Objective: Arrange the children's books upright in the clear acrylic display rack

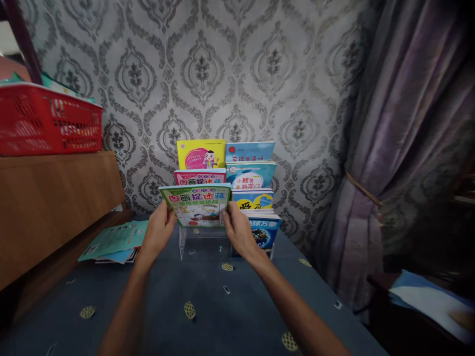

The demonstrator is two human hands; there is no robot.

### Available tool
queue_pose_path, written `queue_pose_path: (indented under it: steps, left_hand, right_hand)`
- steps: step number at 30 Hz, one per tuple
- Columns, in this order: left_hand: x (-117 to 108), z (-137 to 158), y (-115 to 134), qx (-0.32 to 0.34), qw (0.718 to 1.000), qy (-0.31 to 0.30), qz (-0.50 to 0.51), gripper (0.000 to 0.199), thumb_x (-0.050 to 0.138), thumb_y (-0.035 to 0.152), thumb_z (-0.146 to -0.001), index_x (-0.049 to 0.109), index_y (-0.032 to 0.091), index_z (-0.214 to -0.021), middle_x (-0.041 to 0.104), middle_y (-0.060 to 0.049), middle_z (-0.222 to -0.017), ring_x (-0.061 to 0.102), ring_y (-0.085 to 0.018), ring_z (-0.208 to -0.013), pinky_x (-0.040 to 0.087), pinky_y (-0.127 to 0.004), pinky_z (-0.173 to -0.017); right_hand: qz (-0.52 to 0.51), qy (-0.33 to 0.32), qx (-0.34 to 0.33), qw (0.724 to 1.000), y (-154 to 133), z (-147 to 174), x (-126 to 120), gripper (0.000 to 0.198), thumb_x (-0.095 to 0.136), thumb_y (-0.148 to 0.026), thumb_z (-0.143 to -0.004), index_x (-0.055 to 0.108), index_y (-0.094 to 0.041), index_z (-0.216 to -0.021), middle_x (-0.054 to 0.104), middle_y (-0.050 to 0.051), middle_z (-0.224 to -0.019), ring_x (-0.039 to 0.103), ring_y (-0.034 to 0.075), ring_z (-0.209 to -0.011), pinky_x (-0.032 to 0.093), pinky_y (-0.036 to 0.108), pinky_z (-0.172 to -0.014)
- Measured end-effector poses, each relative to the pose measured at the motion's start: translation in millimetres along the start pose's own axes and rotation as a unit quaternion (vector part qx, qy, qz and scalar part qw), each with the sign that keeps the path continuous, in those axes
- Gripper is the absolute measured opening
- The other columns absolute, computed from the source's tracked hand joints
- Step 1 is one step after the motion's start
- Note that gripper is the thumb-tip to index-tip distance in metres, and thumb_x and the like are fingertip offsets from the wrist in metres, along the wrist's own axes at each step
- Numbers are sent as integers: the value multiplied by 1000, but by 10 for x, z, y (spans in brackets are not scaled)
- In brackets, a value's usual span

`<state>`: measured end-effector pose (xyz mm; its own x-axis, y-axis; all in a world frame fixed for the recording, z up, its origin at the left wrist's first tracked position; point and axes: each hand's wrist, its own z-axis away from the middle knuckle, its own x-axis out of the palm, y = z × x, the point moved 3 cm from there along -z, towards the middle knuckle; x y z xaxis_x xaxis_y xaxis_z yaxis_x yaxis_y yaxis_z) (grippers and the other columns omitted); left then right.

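Note:
A green picture book (200, 210) is held between my two hands, its cover tilted up toward me. My left hand (160, 228) grips its left edge, and my right hand (239, 230) pinches the right edge. The book is in front of a clear tiered book rack (204, 247), over its lower left part. Behind it in the left column are a pink book (200, 177) and a yellow book (201, 154). The right column has a light blue book (249, 151), a teal book (250, 175), a yellow-and-blue book (254, 200) and a dark blue book (265, 231), partly behind my right hand.
Several books (117, 240) lie stacked on the dark patterned tablecloth (208, 326) at left. A red basket (70, 118) stands on a wooden cabinet (59, 198). Patterned wallpaper is behind the rack; a tied purple curtain (359, 207) hangs at right.

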<state>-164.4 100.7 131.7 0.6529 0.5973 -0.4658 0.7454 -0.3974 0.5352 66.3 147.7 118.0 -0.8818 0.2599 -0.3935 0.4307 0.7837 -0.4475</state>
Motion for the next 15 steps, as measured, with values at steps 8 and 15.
queue_pose_path:
  steps: [8, 15]
  left_hand:
    - [-9, -302, 143, 70, 992, 109, -5, 16, 43, 29, -95, 54, 21, -102, 67, -7, -94, 67, -24, -89, 56, -40, -82]
    - [74, -372, 96, 103, 990, 99, -1, 20, 39, 34, -99, 53, 21, -102, 65, -8, -99, 66, -25, -94, 55, -42, -85]
  right_hand:
    - [-15, 61, -48, 997, -90, -402, -130, 8, 36, -27, -98, 43, -24, -95, 57, 2, -82, 53, 19, -71, 38, 30, -67]
    - [-5, 61, -36, 997, 113, -517, -41, 9, 36, -29, -97, 42, -24, -95, 56, 3, -83, 52, 20, -73, 37, 31, -67]
